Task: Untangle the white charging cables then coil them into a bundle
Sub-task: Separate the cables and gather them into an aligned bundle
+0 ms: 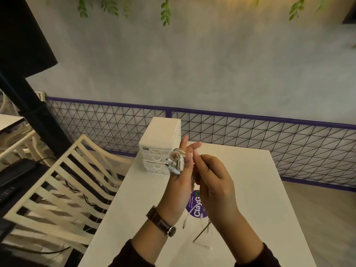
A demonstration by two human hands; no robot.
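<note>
Over the white counter (260,189), the left grip (180,182) stands with its fingers straight up, and the thin white charging cables (178,158) are wound in a coil round them, plugs poking out to the side. The right grip (213,182), just beside it, is clenched on a strand of them. Loose tails dangle blurred below, above a round purple sticker (195,207). A small cream plastic drawer unit (159,135) sits behind.

a grey plastered wall (192,64) fills the back, with green leaf sprigs (166,12) hanging from above under warm light. a purple-framed wire mesh panel (250,135) runs along its foot. a cream slatted chair (63,182) stands left of the white tabletop (260,189); pale wood floor (327,218) lies right.
</note>
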